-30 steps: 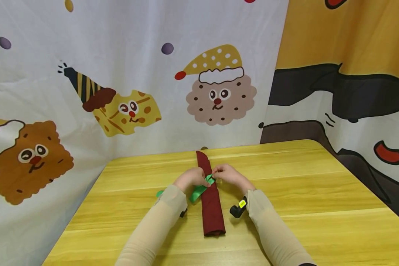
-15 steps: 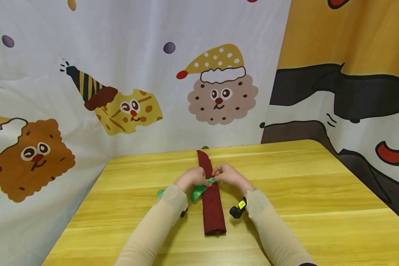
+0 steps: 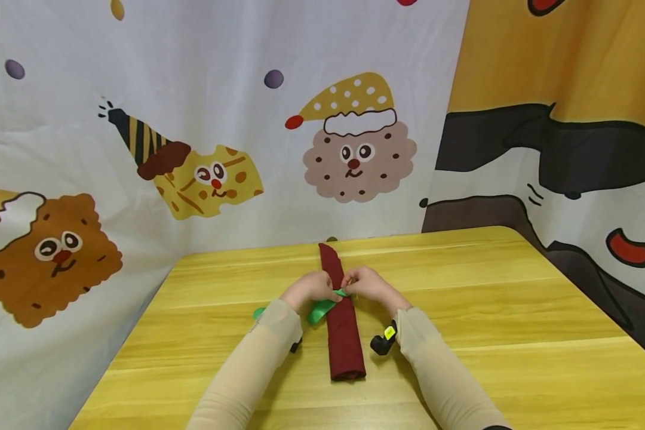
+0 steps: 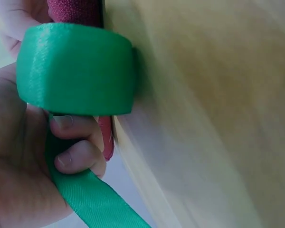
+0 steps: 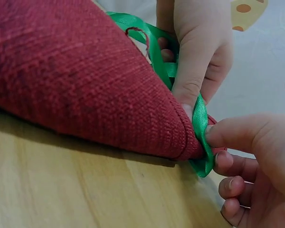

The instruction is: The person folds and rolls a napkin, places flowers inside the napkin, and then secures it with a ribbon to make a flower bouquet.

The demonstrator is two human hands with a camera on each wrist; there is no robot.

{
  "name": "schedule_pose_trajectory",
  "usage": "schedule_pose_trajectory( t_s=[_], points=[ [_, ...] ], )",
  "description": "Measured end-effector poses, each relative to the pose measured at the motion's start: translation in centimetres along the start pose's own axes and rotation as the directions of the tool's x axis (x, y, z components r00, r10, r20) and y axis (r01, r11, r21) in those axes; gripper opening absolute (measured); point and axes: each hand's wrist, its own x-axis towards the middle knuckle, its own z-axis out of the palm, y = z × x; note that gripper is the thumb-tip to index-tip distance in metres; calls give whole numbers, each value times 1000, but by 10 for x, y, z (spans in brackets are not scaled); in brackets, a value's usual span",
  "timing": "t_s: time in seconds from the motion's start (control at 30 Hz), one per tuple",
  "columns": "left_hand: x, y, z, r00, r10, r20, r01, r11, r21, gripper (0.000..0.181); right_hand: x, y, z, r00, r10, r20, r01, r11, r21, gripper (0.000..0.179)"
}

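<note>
A dark red rolled cloth (image 3: 346, 346) lies lengthwise on the table, with a green ribbon (image 3: 321, 310) crossing it about midway. My left hand (image 3: 313, 286) is on the roll's left side, its fingers curled round the ribbon. In the left wrist view a wide ribbon loop (image 4: 76, 69) bulges above those fingers, and a tail runs out below. Across the roll, my right hand (image 3: 371, 284) pinches the ribbon between thumb and forefinger at the roll's right edge. The right wrist view shows that twisted ribbon (image 5: 202, 123) close against the cloth. Any knot is hidden by the fingers.
The wooden table (image 3: 462, 286) extends to both sides of the arms. Behind it hangs a curtain (image 3: 236, 119) printed with cartoon figures. A green ribbon end (image 3: 258, 312) shows beside the left sleeve. A black wrist camera (image 3: 383, 343) sits below the right hand.
The ribbon between the hands looked broader and looser a second ago; now it is a narrower strip across the roll. Both hands have stayed almost in place.
</note>
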Motion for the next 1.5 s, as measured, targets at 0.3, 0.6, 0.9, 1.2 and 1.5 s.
schedule_pose_trajectory(
  t_s=[0.3, 0.6, 0.9, 1.2, 1.5],
  points=[
    [-8, -15, -4, 995, 99, 26, -89, 966, -243, 44, -5, 0, -3, 999, 50, -18, -50, 999, 19, 11],
    [-18, -23, -14, 993, 121, 1, -118, 965, -233, 27, -9, 3, -14, 998, 48, 50, -51, 997, 60, 15],
    [-24, -36, -12, 989, 138, -57, -149, 942, -301, 38, -21, 4, -31, 989, 66, 133, -72, 997, 38, 19],
    [-28, -44, -13, 987, 144, -66, -158, 929, -336, 36, -35, 12, -51, 984, 135, 115, -146, 985, 96, 19],
    [-36, -47, -14, 983, 171, -71, -185, 930, -317, 37, -53, 25, -75, 982, 141, 129, -152, 985, 81, 19]
  ],
)
